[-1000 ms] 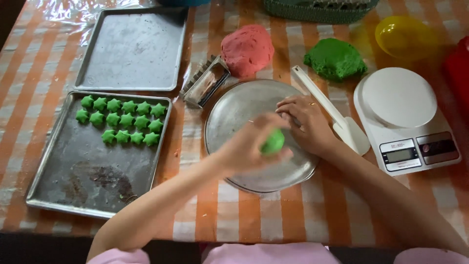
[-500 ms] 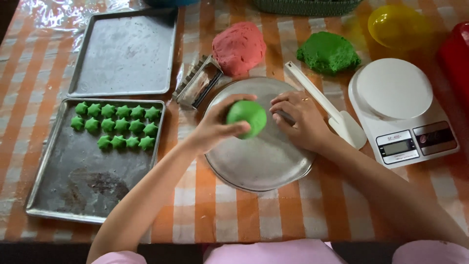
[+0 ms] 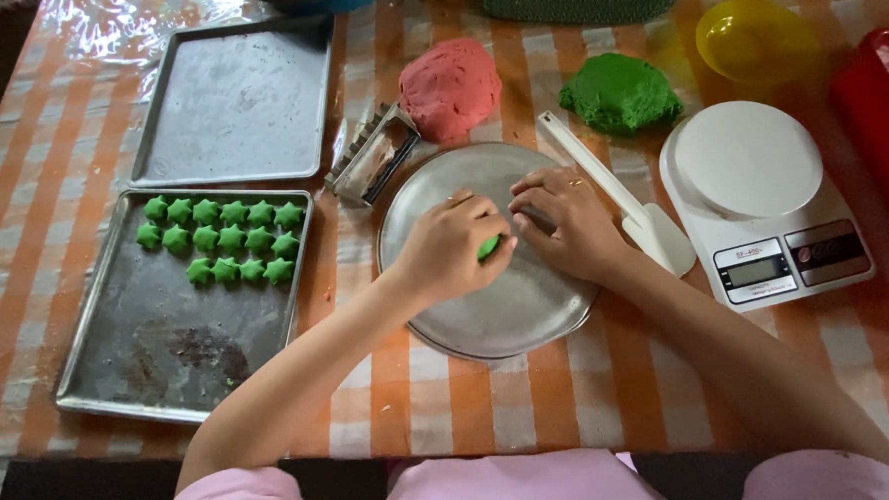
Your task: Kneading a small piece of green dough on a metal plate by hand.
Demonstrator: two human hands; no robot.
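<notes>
My left hand point(image 3: 449, 248) curls closed over the green dough piece point(image 3: 488, 246) mid-plate; my right hand point(image 3: 565, 222) rests beside it, fingers bent, gripping nothing. The round metal plate point(image 3: 519, 315) has bare room toward its near rim.

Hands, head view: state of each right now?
Left hand: closed on the green dough piece, over the round metal plate.
Right hand: fingers bent, resting on the plate; holds nothing visible.

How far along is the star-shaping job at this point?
Done: three rows of green stars fill the top of the near tray. In hand: the left hand presses a green dough piece on the round pan, the right hand beside it. Left: the green mound, the untouched red mound, the bare far tray.
</notes>
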